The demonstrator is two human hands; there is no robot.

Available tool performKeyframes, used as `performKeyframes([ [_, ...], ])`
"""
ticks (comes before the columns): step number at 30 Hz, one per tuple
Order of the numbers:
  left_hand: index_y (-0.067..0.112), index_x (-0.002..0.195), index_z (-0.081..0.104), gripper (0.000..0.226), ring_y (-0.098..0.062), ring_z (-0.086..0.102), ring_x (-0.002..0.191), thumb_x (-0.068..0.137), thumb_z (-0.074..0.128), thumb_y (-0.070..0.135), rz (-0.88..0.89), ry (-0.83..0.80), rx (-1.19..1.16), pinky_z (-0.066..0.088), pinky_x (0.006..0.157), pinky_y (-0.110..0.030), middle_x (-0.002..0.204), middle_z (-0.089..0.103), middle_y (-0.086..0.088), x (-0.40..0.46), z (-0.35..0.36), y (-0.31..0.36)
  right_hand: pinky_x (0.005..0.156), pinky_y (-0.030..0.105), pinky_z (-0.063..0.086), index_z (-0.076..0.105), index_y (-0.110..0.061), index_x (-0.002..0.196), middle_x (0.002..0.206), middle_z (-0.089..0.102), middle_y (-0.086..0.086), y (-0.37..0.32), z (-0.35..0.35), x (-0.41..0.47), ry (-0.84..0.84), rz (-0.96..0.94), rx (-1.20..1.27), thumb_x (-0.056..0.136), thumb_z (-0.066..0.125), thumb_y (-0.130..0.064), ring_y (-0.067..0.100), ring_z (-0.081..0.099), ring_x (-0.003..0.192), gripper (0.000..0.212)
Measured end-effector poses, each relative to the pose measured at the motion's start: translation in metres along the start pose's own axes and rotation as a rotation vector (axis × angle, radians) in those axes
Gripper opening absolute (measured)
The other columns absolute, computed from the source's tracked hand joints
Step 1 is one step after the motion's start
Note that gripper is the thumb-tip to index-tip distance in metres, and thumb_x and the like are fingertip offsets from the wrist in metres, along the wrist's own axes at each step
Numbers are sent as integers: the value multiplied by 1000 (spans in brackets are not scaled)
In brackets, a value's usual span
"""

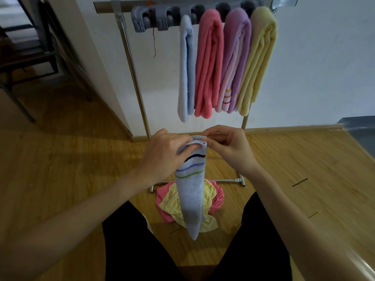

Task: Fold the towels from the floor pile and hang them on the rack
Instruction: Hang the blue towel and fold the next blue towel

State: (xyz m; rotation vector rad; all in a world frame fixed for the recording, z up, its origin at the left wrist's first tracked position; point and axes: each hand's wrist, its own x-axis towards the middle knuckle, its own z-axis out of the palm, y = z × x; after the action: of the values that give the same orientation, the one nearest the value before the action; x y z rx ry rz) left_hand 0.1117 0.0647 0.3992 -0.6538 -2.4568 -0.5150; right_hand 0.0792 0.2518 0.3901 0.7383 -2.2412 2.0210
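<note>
Now | both hands (165,147) (227,146) pinch soft striped blue towel (191,191) | narrow fold

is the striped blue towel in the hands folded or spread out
Folded. The striped blue towel hangs as a narrow strip with layered edges at the top, where the left hand and right hand pinch it.

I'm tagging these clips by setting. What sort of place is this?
Probably an indoor room, a home or a staged workspace. It has a wood floor, a white wall with a baseboard, and a metal rack with folded towels clipped on. A chair frame stands at left.
</note>
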Motion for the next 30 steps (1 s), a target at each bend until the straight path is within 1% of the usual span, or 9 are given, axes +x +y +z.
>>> performKeyframes([
  [3, 15, 77, 68, 36, -10, 40, 45, 94, 50, 42, -33, 46, 3, 22, 59, -15, 53, 46, 9, 5, -3, 3, 80, 28, 55, 68, 2, 99, 95, 72, 15, 0, -1, 0, -3, -5, 73, 87, 65, -3, 21, 70, 89, 14],
  [7, 16, 80, 69, 38, -15, 46, 46, 93, 50, 46, -69, 69, -2, 28, 59, -20, 53, 57, 1, 13, -4, 5, 88, 41, 54, 64, 3, 109, 104, 70, 16, 0, -3, 0, 15, -29, 100, 78, 74, -3, 30, 67, 98, 33],
  [11, 17, 86, 71, 30, -13, 48, 51, 91, 56, 42, -30, 107, -12, 34, 59, -22, 59, 61, 2, 21, -11, 11, 81, 29, 55, 65, -5, 104, 96, 73, 3, -8, -5, 4, 53, -51, 119, 82, 66, 7, 19, 69, 93, 25],
  [14, 12, 101, 67, 25, -11, 56, 80, 87, 67, 33, 45, 187, -85, 43, 75, -23, 90, 65, -1, 22, -15, 10, 76, 23, 55, 63, -5, 105, 90, 72, -3, -11, -6, 10, 114, -48, 133, 84, 61, 11, 12, 69, 87, 27],
  [17, 8, 128, 47, 76, -12, 47, 109, 68, 83, 37, -112, 176, -217, 41, 92, -19, 121, 47, -8, 8, -9, -3, 74, 27, 57, 64, -8, 101, 90, 70, 2, -11, -3, 18, 172, -8, 120, 85, 61, 10, 12, 68, 83, 24],
  [19, 16, 132, 42, 87, -9, 48, 112, 60, 85, 42, -270, 46, -307, 43, 96, -23, 125, 46, -2, -11, 6, -14, 75, 34, 58, 65, -7, 101, 93, 71, 8, -9, 1, 23, 180, 2, 89, 84, 63, 5, 18, 69, 87, 21],
  [22, 35, 117, 51, 67, -1, 57, 103, 61, 85, 44, -494, -240, -530, 51, 92, -39, 115, 61, 14, -46, 41, -37, 78, 42, 58, 66, -1, 104, 99, 70, 17, -11, 12, 28, 173, 8, 73, 84, 64, 2, 26, 68, 93, 21],
  [24, 27, 109, 63, 51, -9, 65, 98, 64, 85, 40, -585, -291, -640, 54, 87, -45, 105, 70, 10, -63, 62, -48, 77, 37, 58, 66, 0, 105, 97, 71, 15, -18, 20, 31, 183, 7, 66, 84, 64, 2, 22, 68, 92, 21],
  [30, 12, 90, 70, 14, 1, 68, 73, 78, 76, 15, -827, -277, -823, 52, 69, -18, 80, 72, 6, -67, 90, -43, 72, 39, 59, 66, 2, 103, 94, 70, 17, -35, 29, 39, 324, 41, 210, 86, 64, 0, 23, 68, 84, 17],
])
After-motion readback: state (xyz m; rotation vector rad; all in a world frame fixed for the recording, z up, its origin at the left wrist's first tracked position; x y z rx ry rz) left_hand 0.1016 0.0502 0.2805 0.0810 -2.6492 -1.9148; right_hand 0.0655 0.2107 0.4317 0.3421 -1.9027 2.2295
